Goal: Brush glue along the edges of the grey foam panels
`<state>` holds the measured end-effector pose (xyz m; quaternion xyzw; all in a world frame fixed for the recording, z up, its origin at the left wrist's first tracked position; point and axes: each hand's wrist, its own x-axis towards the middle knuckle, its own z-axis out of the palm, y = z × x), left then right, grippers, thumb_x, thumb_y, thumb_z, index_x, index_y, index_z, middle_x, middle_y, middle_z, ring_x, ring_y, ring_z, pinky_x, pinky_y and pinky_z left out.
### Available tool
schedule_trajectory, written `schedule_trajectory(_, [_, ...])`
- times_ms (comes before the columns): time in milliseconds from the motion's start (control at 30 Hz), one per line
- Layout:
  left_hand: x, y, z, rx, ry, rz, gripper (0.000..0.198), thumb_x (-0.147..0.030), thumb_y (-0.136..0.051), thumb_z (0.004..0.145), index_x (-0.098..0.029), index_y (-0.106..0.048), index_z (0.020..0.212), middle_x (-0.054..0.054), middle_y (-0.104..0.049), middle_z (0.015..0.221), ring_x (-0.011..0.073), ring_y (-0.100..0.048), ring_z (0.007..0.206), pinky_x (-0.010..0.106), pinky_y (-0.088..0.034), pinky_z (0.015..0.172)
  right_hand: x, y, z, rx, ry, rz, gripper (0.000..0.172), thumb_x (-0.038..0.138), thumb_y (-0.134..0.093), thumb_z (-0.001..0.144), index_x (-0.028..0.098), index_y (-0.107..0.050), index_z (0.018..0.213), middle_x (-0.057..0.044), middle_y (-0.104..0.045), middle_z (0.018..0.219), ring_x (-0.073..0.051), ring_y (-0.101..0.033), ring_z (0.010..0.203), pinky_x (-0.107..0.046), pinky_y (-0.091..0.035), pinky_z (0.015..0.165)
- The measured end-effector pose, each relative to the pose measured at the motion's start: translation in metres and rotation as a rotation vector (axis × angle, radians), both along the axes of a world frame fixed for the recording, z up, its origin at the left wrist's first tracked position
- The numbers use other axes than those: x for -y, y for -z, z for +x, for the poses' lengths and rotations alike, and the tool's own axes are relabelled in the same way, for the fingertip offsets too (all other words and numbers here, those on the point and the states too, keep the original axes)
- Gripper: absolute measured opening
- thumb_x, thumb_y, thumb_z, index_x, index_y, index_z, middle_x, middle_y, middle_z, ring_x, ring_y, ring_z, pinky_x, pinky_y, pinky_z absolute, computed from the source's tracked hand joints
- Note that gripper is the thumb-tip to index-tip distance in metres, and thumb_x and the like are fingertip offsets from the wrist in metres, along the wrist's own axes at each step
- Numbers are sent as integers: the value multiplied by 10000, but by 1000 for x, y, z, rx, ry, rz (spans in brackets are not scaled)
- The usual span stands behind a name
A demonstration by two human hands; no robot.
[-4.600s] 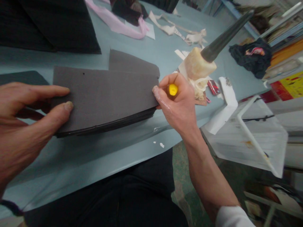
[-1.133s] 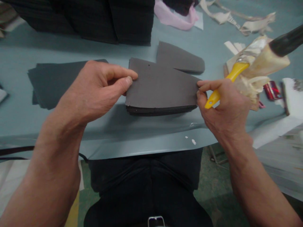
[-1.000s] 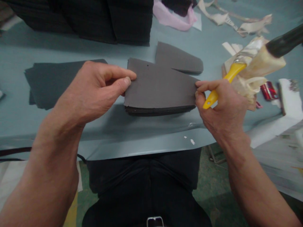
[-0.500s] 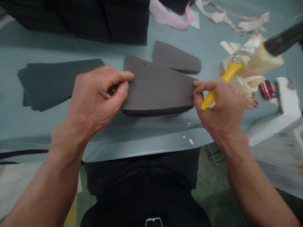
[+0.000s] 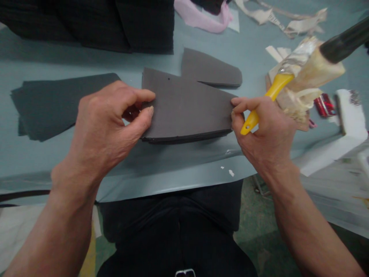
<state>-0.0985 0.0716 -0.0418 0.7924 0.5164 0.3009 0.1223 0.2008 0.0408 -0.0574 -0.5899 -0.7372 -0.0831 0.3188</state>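
In the head view a stack of dark grey tapered sheets (image 5: 187, 105) lies on the table in front of me. My left hand (image 5: 106, 111) has its thumb and forefinger at the left edge of the stack, closed on the top sheet. At the narrow right end, the fingertips of my right hand (image 5: 263, 130) touch the sheets. That same hand holds a yellow-handled brush (image 5: 278, 86), its bristle end pointing up and away to the right. Behind the stack lies a smaller pile of grey pieces (image 5: 211, 67). Darker fanned sheets (image 5: 49, 104) rest left, partly behind my left hand.
Tall black stacks (image 5: 86, 25) stand at the back left. On the right are a glue-crusted container (image 5: 301, 102) with a dark-handled tool (image 5: 346, 40), a red can (image 5: 324, 105) and white foam (image 5: 350, 115). Pink cloth (image 5: 204, 19) and beige strips (image 5: 305, 27) lie behind.
The view has shifted slightly, so the stack and both hands appear a little further left. Both hands stay at the ends of the stack, and the brush remains in my right hand.
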Motion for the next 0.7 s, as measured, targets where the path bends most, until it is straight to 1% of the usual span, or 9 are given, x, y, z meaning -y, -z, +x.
schedule_trajectory(167, [2, -1, -1, -7, -19, -4, 294, -347, -596, 1014, -216, -807, 1172, 12, -699, 932, 148, -623, 804, 309, -482, 799, 1, -1, -1, 3, 30, -46, 145, 154, -617, 932, 277, -688, 959, -68, -854, 1195, -308, -821, 1024, -494, -612, 928])
schedule_trajectory(333, [1, 0, -2, -20, -26, 11, 337, -393, -573, 1028, -214, -812, 1184, 15, -704, 938, 157, -633, 797, 315, -493, 800, 1, 2, 0, 25, 28, -38, 176, 137, -616, 951, 289, -694, 990, -54, -851, 1213, -288, -818, 1072, -446, -629, 910])
schedule_trajectory(500, [1, 4, -3, -48, -16, 61, 381, -419, -544, 1036, -206, -806, 1210, 13, -700, 946, 160, -646, 809, 318, -489, 790, -1, 6, 1, 35, -14, 49, 173, 128, -624, 959, 288, -684, 990, -39, -859, 1177, -276, -819, 1009, -415, -620, 888])
schedule_trajectory(700, [5, 6, -3, -42, -20, 52, 390, -416, -556, 1046, -191, -803, 1247, 28, -712, 1005, 155, -645, 808, 317, -505, 787, -2, 9, 1, -8, 3, 32, 162, 140, -641, 963, 292, -674, 1008, -35, -858, 1189, -271, -805, 1020, -421, -622, 924])
